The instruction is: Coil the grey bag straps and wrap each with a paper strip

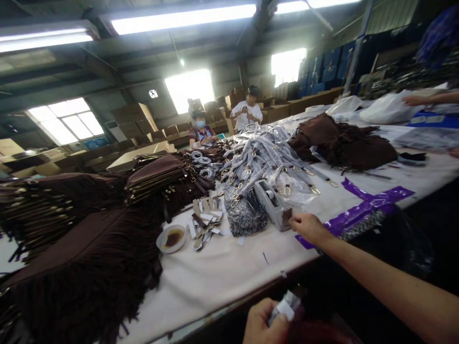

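Observation:
My left hand [263, 322], low in the view, is closed around a small bundle [288, 306] with a whitish, partly clear wrapping; its far end is dark and blurred. On the table, my right hand [306, 227] has its fingers pinched together at the front end of a grey tape dispenser [267, 203]. Any strip of tape between those fingers is too small to see. A black-and-white speckled piece of fabric [244, 217] lies against the dispenser. Behind it rises a heap of plastic-wrapped straps [261, 148] with gold-coloured clasps.
Stacks of brown fringed bags [71, 239] fill the left side. Near them are a shallow dish [172, 239] with brown residue and loose card strips [206, 222]. Purple tape [369, 203] runs along the right edge. Brown fringed pieces [344, 141] lie behind. Two people sit or stand across.

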The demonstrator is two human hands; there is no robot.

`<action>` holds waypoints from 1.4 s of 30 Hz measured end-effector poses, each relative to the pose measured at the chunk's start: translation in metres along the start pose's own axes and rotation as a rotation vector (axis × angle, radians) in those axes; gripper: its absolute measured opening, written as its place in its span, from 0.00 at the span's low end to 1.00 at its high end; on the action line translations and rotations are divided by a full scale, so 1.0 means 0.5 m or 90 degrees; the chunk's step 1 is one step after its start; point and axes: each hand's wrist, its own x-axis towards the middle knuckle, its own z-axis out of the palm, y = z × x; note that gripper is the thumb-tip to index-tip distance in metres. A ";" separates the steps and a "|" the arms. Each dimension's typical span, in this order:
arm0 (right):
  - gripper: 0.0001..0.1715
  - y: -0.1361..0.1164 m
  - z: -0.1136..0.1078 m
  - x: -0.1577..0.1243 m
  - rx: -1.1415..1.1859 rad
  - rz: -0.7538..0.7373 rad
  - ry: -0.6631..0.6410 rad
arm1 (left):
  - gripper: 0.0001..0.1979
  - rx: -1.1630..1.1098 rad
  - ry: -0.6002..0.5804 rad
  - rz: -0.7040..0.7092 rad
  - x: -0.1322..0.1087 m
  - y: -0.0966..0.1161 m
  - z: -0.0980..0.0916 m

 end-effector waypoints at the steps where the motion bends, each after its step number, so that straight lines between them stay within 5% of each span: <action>1: 0.14 -0.003 -0.001 -0.023 0.000 -0.003 -0.026 | 0.24 -0.014 0.019 0.006 0.001 -0.004 0.002; 8: 0.19 -0.062 0.008 -0.252 0.119 -0.022 -0.373 | 0.17 0.000 0.132 0.139 -0.016 0.028 0.010; 12: 0.23 -0.062 0.050 -0.319 0.158 0.042 -0.370 | 0.11 0.061 0.187 0.204 -0.010 0.034 0.025; 17: 0.25 -0.039 0.085 -0.330 0.173 0.129 -0.289 | 0.10 0.131 0.230 0.241 -0.007 0.022 0.036; 28: 0.33 -0.008 0.114 -0.326 0.268 0.303 -0.318 | 0.08 0.227 0.212 0.374 -0.011 0.001 0.039; 33: 0.28 -0.012 0.104 -0.335 0.388 0.317 -0.365 | 0.12 0.135 0.232 0.276 -0.013 0.016 0.035; 42: 0.21 -0.031 0.113 -0.346 0.466 0.286 -0.341 | 0.19 -0.235 0.076 0.111 -0.008 0.024 0.037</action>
